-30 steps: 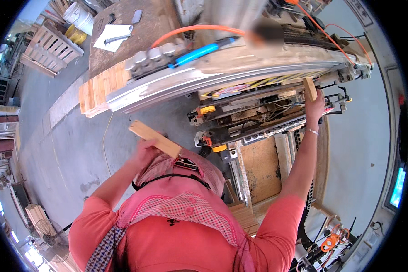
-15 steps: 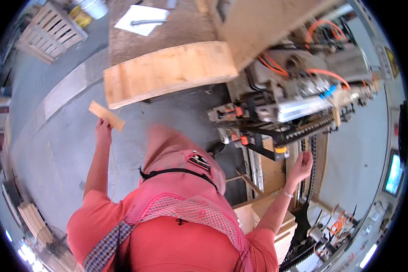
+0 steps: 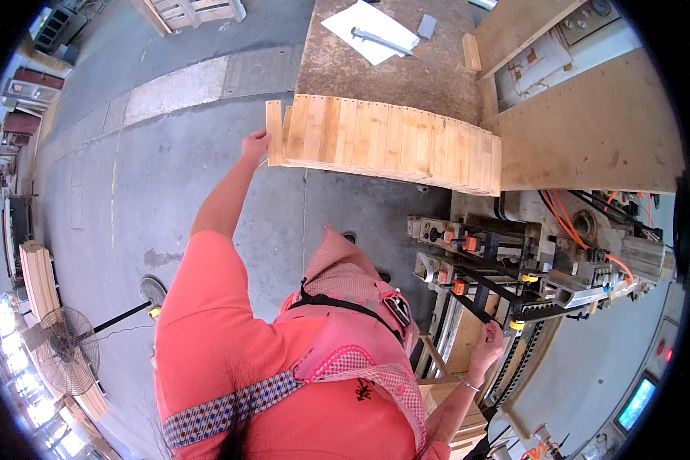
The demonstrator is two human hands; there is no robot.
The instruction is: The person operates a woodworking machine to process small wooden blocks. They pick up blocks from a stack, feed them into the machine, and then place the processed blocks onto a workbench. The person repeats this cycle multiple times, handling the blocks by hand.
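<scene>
My left hand (image 3: 256, 144) reaches forward, its fingers closed on the edge of a short, pale wooden slat (image 3: 274, 126). That slat stands at the left end of a long row of similar slats (image 3: 391, 142), packed side by side along the near edge of a brown worktable (image 3: 337, 73). On the right, my right hand (image 3: 486, 353) is by the black metal arm of a machine (image 3: 475, 295), close to a yellow knob (image 3: 517, 325). Its fingers are curled together; whether anything small is between them cannot be made out.
White paper (image 3: 360, 27) with a grey caliper (image 3: 379, 41) lies on the worktable. A wooden panel (image 3: 590, 123) stands at its right. Orange hoses (image 3: 563, 218) run over the machine. A standing fan (image 3: 67, 349) and stacked boards (image 3: 38, 276) are at left.
My left hand has carried the slat forward to the left end of the row. The slat has turned from slanted to upright in view. My right hand stays by the machine. The view has swung left.
</scene>
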